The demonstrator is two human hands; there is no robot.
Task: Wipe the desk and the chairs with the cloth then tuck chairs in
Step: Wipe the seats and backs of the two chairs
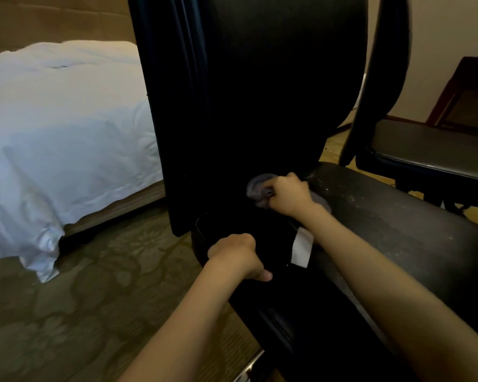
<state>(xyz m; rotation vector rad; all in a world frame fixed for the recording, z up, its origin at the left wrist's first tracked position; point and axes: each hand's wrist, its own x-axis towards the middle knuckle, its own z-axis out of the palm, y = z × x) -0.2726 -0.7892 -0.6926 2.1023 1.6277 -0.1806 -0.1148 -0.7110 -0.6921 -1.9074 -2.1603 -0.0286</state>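
A black chair [260, 78] with a tall padded back fills the middle of the view. Its worn dark seat [392, 224] runs toward the lower right. My right hand [289, 194] grips a grey cloth [257, 187] and presses it where the backrest meets the seat. My left hand [236, 256] curls over the near left edge of the seat, thumb pointing right. A white tag [301, 250] hangs at the seat's side between my arms. A second black chair [425, 150] stands to the right. No desk is in view.
A bed with a white duvet [61, 139] takes up the left side, close to the chair's back. Patterned carpet [80, 312] covers the floor. A dark wooden frame [464, 86] stands by the wall at the far right.
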